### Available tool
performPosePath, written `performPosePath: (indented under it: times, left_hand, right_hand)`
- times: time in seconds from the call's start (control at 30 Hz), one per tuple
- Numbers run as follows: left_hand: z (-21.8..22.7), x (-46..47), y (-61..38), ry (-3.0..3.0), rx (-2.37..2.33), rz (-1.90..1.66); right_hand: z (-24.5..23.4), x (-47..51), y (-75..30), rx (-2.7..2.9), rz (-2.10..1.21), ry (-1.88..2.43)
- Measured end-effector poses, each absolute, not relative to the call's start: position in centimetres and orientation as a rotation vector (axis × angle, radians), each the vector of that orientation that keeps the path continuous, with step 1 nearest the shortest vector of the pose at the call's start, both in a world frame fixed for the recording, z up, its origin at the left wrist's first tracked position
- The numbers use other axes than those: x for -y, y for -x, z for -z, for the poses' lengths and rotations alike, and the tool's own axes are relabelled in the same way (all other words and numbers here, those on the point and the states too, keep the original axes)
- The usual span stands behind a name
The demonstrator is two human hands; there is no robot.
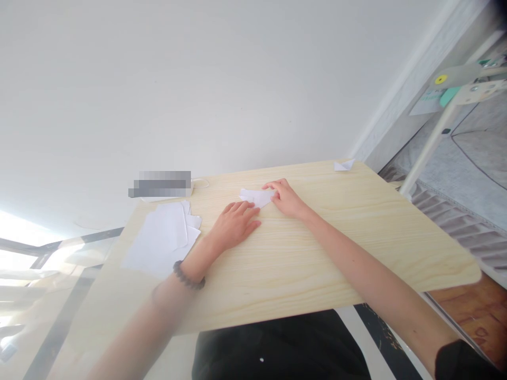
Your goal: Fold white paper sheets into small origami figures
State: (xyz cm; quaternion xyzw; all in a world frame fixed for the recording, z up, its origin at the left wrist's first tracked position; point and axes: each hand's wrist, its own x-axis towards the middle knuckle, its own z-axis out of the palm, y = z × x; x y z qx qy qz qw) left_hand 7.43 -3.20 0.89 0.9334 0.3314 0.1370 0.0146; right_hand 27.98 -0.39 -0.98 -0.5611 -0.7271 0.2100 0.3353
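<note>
Presently, small white paper [260, 197] lies on far half of table [293, 269]; right hand [288, 199] seemingly pinches its right end; left hand [235, 224], unclenched, rests fingertips on it; too light pressing could let paper slide, crease crookedly.

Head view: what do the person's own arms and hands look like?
The left hand is ungloved, with a dark beaded bracelet at the wrist. The right hand is ungloved, its wrist bare. A black sleeve shows high on the right arm; none shows on the left.
</note>
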Motion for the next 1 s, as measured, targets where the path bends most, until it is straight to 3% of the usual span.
performPosePath:
  times: [0.33, 0.77, 1.0]
  left_hand:
    - [-0.9, 3.2, -7.4, -2.907, -1.028, -0.421]
    - [-0.9, 3.1, -7.4, -2.917, -1.026, -0.402]
    - [-0.9, 3.2, -7.4, -2.92, -1.036, -0.388]
  right_hand:
    - [0.6, 1.4, -27.0, 2.012, -0.448, 1.578]
    - [-0.2, 0.7, -27.6, 1.905, -0.738, 1.497]
    - [0.1, 0.5, -28.0, 1.902, -0.708, 1.471]
